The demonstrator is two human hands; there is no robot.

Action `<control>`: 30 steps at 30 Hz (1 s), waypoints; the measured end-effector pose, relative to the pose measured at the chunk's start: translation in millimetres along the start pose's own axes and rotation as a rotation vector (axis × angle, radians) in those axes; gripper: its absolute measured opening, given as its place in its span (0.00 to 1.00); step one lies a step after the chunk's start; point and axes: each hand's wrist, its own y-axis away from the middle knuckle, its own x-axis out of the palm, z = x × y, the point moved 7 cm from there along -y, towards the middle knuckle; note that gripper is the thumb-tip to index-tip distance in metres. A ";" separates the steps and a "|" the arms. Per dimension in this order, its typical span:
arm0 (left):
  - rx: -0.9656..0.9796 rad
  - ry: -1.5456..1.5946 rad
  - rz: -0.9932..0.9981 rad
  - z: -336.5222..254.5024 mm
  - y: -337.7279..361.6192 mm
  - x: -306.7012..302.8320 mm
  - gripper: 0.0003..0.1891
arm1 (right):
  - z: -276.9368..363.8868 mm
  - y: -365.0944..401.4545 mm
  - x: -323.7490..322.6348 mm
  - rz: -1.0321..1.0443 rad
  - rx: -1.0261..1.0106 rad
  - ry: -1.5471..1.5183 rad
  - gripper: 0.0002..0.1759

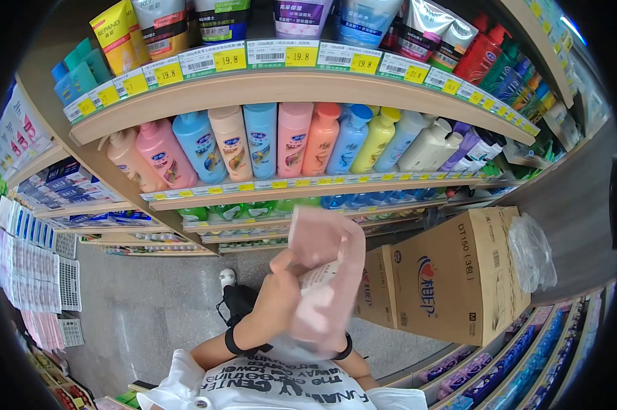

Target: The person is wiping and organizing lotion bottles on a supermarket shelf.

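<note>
My left hand [276, 301] is closed on the left edge of a pale pink packet [325, 256], thumb up against its front. The packet is flat and soft-looking, with a lighter border and some small print near the middle; motion blurs it. It is held upright in front of my chest, its top edge reaching over the bottom shelf in this view. My right hand is hidden behind the packet; only the wrist with a black band [346, 347] shows below its lower right corner.
Ahead, shelves hold pump bottles [325, 140] and tubes [120, 37] above price tags [226, 60]. Large cardboard boxes [445, 277] stand at the right, with clear plastic wrap [531, 253] on them. White baskets [69, 283] and pink packs [38, 331] are at the left.
</note>
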 end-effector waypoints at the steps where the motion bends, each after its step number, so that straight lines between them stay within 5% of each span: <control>1: -0.003 -0.001 -0.001 4.7 1.6 0.5 0.34 | -0.3 1.3 2.3 -0.002 -0.004 0.003 0.21; 4: 0.029 -0.170 0.050 12.6 7.4 7.2 0.27 | -15.4 1.0 -5.4 0.076 -0.028 0.019 0.25; 6: 0.057 -0.066 -0.005 -9.8 2.7 -8.5 0.34 | -21.1 -3.0 -7.1 0.173 -0.052 0.033 0.30; 12: 0.213 0.279 0.324 -38.3 2.6 -7.9 0.41 | -14.1 -5.8 -6.4 0.119 0.017 -0.022 0.29; 16: 0.188 0.344 0.330 -26.1 6.6 -4.7 0.40 | -7.7 -0.7 1.1 0.123 0.011 -0.017 0.28; 18: 0.008 0.576 0.586 -24.2 17.9 4.6 0.39 | -8.1 0.0 1.9 0.121 0.012 -0.012 0.27; 22: 0.253 0.336 0.366 -41.0 7.5 -8.3 0.32 | -7.0 -1.4 -0.3 0.121 0.023 -0.010 0.27; 30: 0.252 0.709 -0.073 -29.1 2.2 -45.8 0.38 | -5.7 1.3 5.7 0.193 0.052 -0.023 0.25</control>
